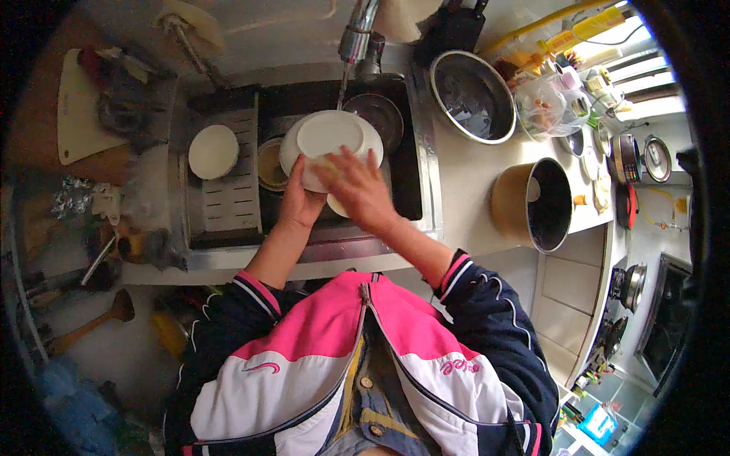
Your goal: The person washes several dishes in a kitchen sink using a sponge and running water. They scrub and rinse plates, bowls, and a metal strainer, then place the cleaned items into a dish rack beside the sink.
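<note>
My left hand (302, 199) grips the edge of a white bowl (331, 134), which is turned with its base ring up over the sink (408, 194). Against the bowl's outer side lies my right hand (365, 191), blurred, with fingers spread. Whether anything is under its palm is hidden. Water runs from a metal faucet (353, 45) just behind the bowl. Beneath are a dark round pan (379, 117) and a bowl of cloudy liquid (269, 165), partly covered. A further white dish (336, 206) shows below my hands. One white bowl (213, 152) sits at the left on a slotted drain tray (231, 208).
Right of the sink, a metal basin (473, 97) and a tan pot (513, 199) lying tilted stand on the counter (456, 188). Bottles and plastic bags (542, 105) crowd behind them. At left are a cutting board (82, 114) and a wooden spatula (94, 322).
</note>
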